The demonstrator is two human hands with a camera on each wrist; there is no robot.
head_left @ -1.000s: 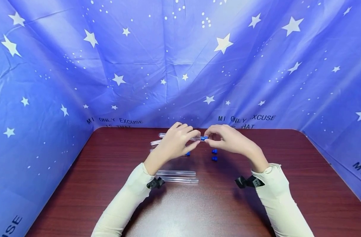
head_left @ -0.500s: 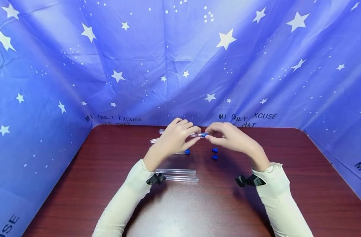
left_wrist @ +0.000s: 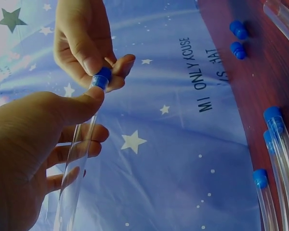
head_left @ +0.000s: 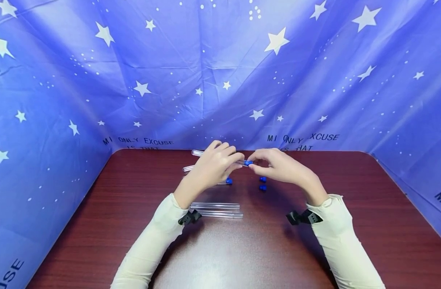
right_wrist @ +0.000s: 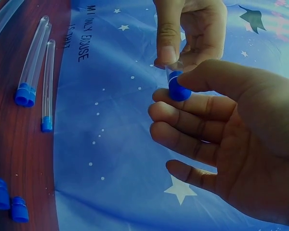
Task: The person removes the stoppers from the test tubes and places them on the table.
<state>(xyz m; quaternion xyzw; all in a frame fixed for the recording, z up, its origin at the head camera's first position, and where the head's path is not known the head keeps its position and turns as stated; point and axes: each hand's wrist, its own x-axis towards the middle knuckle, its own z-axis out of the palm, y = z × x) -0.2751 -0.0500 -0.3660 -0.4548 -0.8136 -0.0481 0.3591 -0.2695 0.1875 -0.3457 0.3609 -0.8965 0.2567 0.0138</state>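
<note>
My left hand holds a clear test tube near its mouth, thumb on one side and fingers on the other. A blue cap sits at the mouth of that tube. My right hand pinches the cap between thumb and fingers, its other fingers loosely spread in the right wrist view. Both hands are above the far part of the table, with the tube's rounded end pointing left. How deep the cap is seated cannot be told. My left hand hides part of the tubes beneath it in the head view.
Two loose blue caps lie on the table below my right hand. Several capped tubes rest under my left hand. Nearer to me lie uncapped tubes. A blue star-printed cloth hangs behind the table.
The rounded end of the held tube has risen slightly, tilting it down toward the cap. Both hands keep their hold. The head view has shifted a little.
</note>
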